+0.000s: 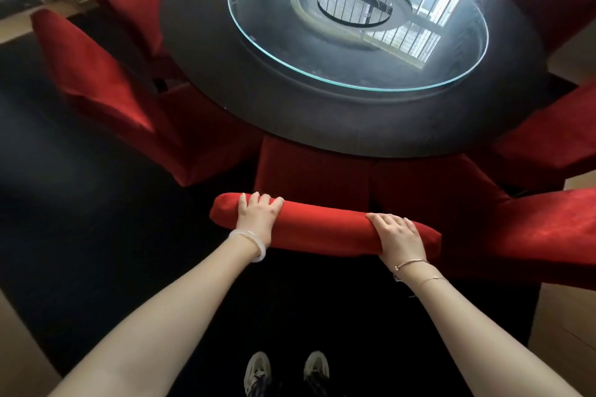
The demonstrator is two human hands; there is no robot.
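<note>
Hands in view: 2, both on the same object. Left hand (258, 213) lies over the padded top edge of the held chair (322, 224) near its left end, with the fingers curled over the far side in a grip. Right hand (398, 237) grips the same top edge near its right end in the same way, fingers bent over the top and thumb stretched along the fabric toward the middle. Bare red fabric shows between the two hands. The held chair stands directly in front of the person, its seat tucked under the near rim of the round dark table (209, 80). Tables: 1, bearing 1 glass turntable (354, 86) with window bars reflected in it. Other red chairs (96, 74): 5 countable, 2 on the left and 3 on the right, some cut off by the frame. Wrist items: 1 pale bangle (259, 250) on the left and 2 thin bracelets (411, 264) on the right. Shoes (256, 371): 2, on the dark carpet (80, 235) below the arms.
</note>
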